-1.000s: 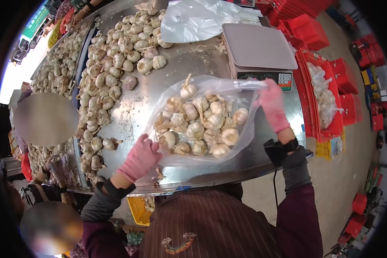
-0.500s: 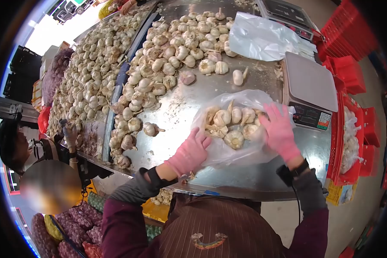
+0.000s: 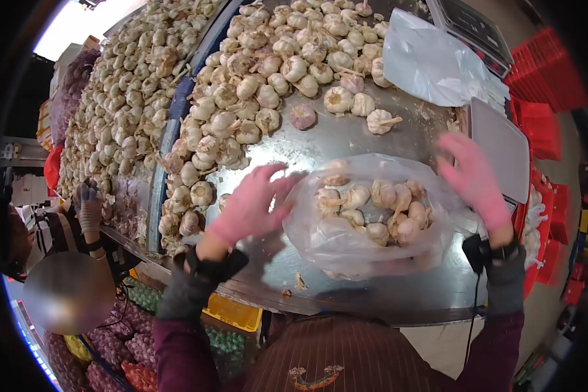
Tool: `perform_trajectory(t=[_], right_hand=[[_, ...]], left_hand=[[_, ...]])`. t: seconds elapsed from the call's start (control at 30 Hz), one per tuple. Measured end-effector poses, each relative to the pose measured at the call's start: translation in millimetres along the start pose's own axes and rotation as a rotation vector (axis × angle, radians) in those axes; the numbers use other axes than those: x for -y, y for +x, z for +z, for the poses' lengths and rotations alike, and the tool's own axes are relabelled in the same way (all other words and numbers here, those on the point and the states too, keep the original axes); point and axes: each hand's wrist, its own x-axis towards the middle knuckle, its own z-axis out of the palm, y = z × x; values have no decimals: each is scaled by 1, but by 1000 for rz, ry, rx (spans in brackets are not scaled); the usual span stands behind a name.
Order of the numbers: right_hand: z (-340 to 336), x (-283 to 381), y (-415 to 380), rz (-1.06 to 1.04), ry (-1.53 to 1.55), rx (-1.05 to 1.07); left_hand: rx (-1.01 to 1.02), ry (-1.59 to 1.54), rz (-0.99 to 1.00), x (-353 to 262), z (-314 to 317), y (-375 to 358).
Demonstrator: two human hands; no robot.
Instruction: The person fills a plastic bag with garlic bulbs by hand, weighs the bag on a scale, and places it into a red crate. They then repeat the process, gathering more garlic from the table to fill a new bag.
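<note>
A clear plastic bag (image 3: 366, 219) holding several garlic bulbs sits between my hands, just above the steel table (image 3: 346, 140), and looks blurred. My left hand (image 3: 251, 204), in a pink glove, has its fingertips on the bag's left rim. My right hand (image 3: 475, 178), also in a pink glove, is at the bag's upper right rim, next to the scale (image 3: 503, 147). Both hands appear to hold the bag's edges, with the fingers partly spread.
Loose garlic (image 3: 261, 85) is heaped across the table's far and left side, with more in a second bin (image 3: 121, 98). Empty plastic bags (image 3: 431, 62) lie at the back right and red crates (image 3: 545, 91) stand to the right. Another person's gloved hand (image 3: 88, 206) is at the left.
My hands have moved apart from on top of the bag to its two sides. The bag has shifted towards me and the view has swung left.
</note>
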Motion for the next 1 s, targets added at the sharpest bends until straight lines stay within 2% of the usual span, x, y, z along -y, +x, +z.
perform_trajectory(t=[0.03, 0.1, 0.17, 0.2, 0.23, 0.27, 0.37, 0.4, 0.47, 0.5, 0.57, 0.6, 0.63, 0.7, 0.73, 0.8, 0.83, 0.87, 0.9, 0.93, 1.0], right_hand=[[3, 16, 35, -63, 113, -26], [52, 12, 98, -26, 64, 17], [93, 30, 136, 197, -171, 218], [108, 35, 144, 200, -177, 214], [124, 38, 149, 327, -173, 159], [133, 38, 149, 456, -168, 106], [146, 25, 133, 389, -177, 69], [145, 18, 126, 396, -179, 72], [138, 6, 113, 343, 179, -3], [131, 12, 107, 338, 181, -9], [113, 29, 87, 359, 929, -26], [100, 47, 74, 382, 1395, 23], [84, 67, 60, 397, 1863, 84], [58, 100, 34, 481, 2237, 459], [62, 114, 21, 480, 2246, 503], [75, 143, -5, 298, 2409, 724], [79, 158, -16, 303, 2415, 786], [82, 175, -26, 323, 2263, 806], [86, 190, -33, 332, 2108, 826], [92, 204, -40, 335, 2105, 898], [107, 227, -56, -19, 1480, 728]], left_hand=[[-75, -45, 61, 11, 6, 30], [-170, -26, 107, 18, 28, 97], [-245, 108, 32, 19, 57, 158], [-250, 105, 37, 18, 68, 179], [-205, 194, -32, 17, 79, 196], [-155, 280, -102, 16, 83, 205], [-238, 267, -134, 21, 96, 206], [-86, 134, -200, 24, 88, 204], [20, 178, -160, 27, 77, 191], [16, 184, -159, 35, 76, 183], [-123, -78, -97, 48, 77, 162], [-125, -69, -110, 42, 66, 146], [-107, -546, -151, 27, 46, 126], [-47, -1394, -268, 9, 20, 74], [-8, -1769, -344, 2, 15, 42], [-35, -2306, -280, -17, 13, -20], [-12, -2375, -261, -25, 11, -48], [-147, -2394, -318, -41, 6, -76], [-272, -2170, -365, -52, 0, -102], [-382, -1943, -419, -61, -3, -128], [-639, -1382, -469, -80, 1, -171]])
